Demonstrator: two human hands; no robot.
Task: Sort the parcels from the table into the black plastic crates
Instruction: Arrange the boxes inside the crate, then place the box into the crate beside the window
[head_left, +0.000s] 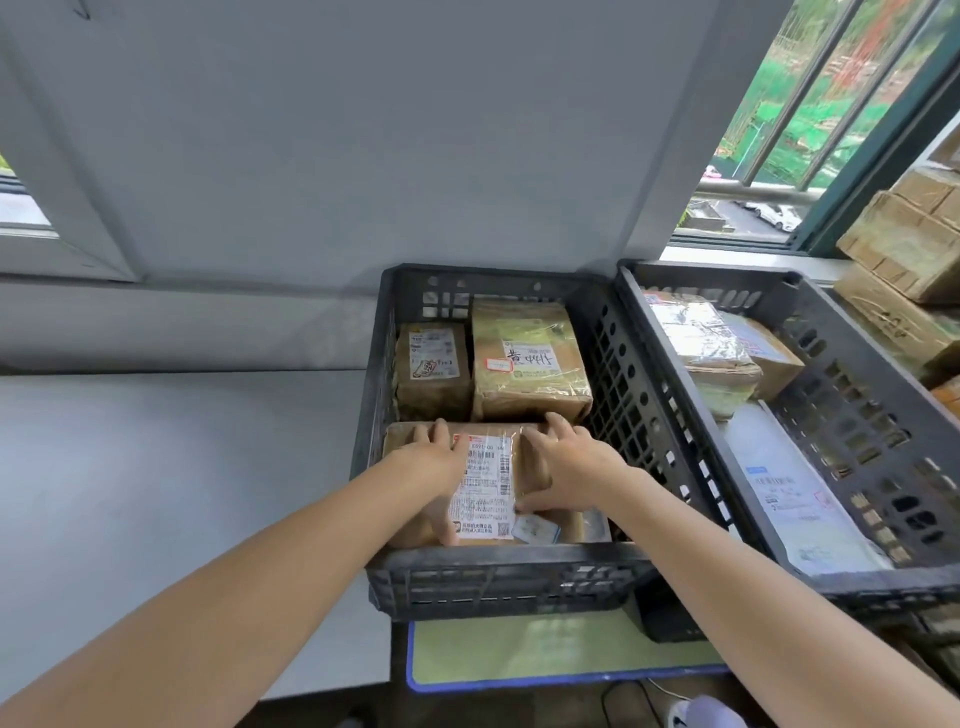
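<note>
Down at the near end of the left crate (498, 577), brown parcel (483, 488) lying flat, white label up, close behind the near wall. Held from both sides. Left hand (441, 462) on its left half, fingers hooked over the far edge, thumb down the near side, grip closed round the parcel. Right hand (566, 467) on its right half, fingers curled over the far edge, thumb along the label's edge, grip likewise closed on the parcel. Resting on the crate floor or held just off it: cannot tell. Tucked at the parcel's near right corner, small pale packet (535, 530), partly hidden. Behind, at the far end of the same crate, small parcel (434, 371) on the left and bigger taped parcel (530, 358) with handwriting on its label on the right, side by side, close together. Just beside to the right, rims touching, right crate (857, 415), also black plastic, set at an angle. Inside it, film-wrapped parcel (701, 348) at the far end, brown box (774, 358) beside that on the right, white mailer (795, 499) flat along the near part. Beyond the right crate, at far right, stacked cartons (904, 244) under the window (810, 130). Left of the crates, grey bench (156, 493). Under the left crate's near side, green mat (561, 649) with a blue border.
</note>
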